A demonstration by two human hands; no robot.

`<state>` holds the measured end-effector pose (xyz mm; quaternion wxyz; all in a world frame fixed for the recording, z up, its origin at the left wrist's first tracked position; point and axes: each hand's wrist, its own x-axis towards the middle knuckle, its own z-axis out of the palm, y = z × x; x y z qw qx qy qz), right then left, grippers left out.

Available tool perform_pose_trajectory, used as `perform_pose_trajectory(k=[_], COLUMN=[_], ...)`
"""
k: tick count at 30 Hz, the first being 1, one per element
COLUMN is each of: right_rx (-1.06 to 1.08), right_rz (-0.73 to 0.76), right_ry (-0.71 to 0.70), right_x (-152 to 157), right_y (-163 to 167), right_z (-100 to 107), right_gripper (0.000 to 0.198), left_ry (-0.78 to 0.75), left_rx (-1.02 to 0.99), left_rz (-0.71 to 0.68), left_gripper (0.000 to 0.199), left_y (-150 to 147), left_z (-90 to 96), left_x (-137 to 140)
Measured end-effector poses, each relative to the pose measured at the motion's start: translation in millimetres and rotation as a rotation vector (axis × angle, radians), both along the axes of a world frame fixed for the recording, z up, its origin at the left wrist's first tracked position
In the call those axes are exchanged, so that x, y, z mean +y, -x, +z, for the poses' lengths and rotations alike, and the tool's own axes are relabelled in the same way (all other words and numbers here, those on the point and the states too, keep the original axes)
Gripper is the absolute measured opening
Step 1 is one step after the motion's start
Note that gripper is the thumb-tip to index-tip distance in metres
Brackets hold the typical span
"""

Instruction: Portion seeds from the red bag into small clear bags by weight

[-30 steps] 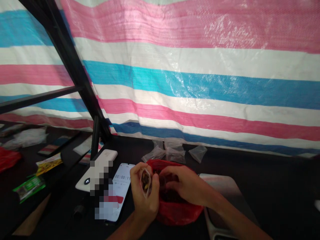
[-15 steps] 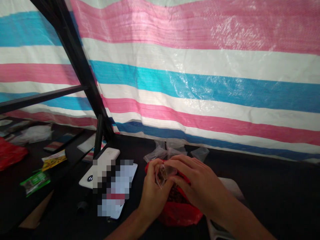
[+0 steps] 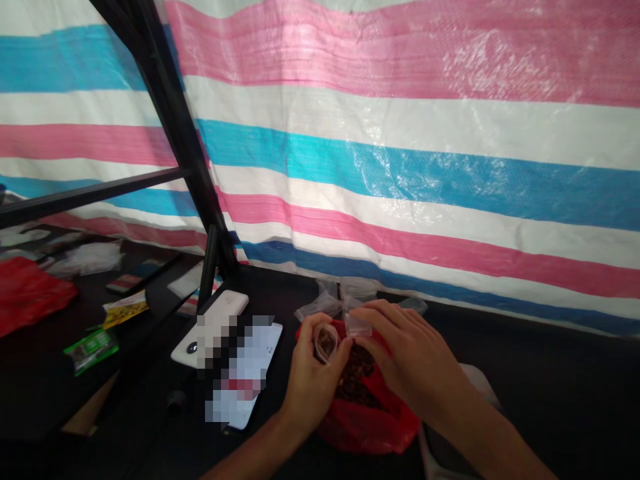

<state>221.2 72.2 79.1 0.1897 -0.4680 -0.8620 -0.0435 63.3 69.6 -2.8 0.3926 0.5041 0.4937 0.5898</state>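
Two hands are working right over a red plastic bag (image 3: 370, 420) that's sitting open on the black desk (image 3: 550, 373). The left hand (image 3: 313, 383) is curling its fingers around a small clear pouch (image 3: 326, 341), pinching it so the mouth is facing up, and you can make out some dark bits inside. The right hand (image 3: 415, 363) is coming in from the other side with its fingers pressed together on the top edge of that same pouch, so both hands are touching it at once. The pouch is hanging just above the red bag, which is holding a heap of dark reddish-brown stuff (image 3: 357, 383); can't tell exactly what it is.

Just behind the hands, a few empty clear pouches (image 3: 340, 297) are lying in a loose bunch near the striped tarp (image 3: 400, 167), which is running pink, white and blue across the whole back. Left of the red bag, a phone (image 3: 245, 380) is lying flat with its screen partly blurred out, and a white power bank (image 3: 210, 327) is sitting just beside it. Under the right forearm, a pale grey flat thing (image 3: 480, 387) is peeking out, mostly hidden. Further left, past a black metal frame (image 3: 175, 127), a green packet (image 3: 93, 347), a yellow packet (image 3: 125, 308) and another red bag (image 3: 25, 293) are lying around, well apart from the hands.
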Motion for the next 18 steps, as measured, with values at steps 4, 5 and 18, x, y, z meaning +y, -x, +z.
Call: perform_pose_trajectory(k=[4, 5, 18], right_rx=[-0.066, -0.075, -0.342], right_rz=[-0.058, -0.06, -0.112], right_ry=[0.256, 0.307, 0.252], right_x=[8, 8, 17], right_y=[-2, -3, -9], right_z=[-7, -8, -23], right_gripper=[0.021, 0.022, 0.028], left_ry=[-0.01, -0.01, -0.154], left_rx=[0.016, 0.014, 0.081], left_rz=[-0.042, -0.062, -0.054], left_gripper=[0.027, 0.026, 0.042], left_y=[0, 0, 10], left_z=[-1.1, -1.0, -6.1], left_x=[-2, -3, -6])
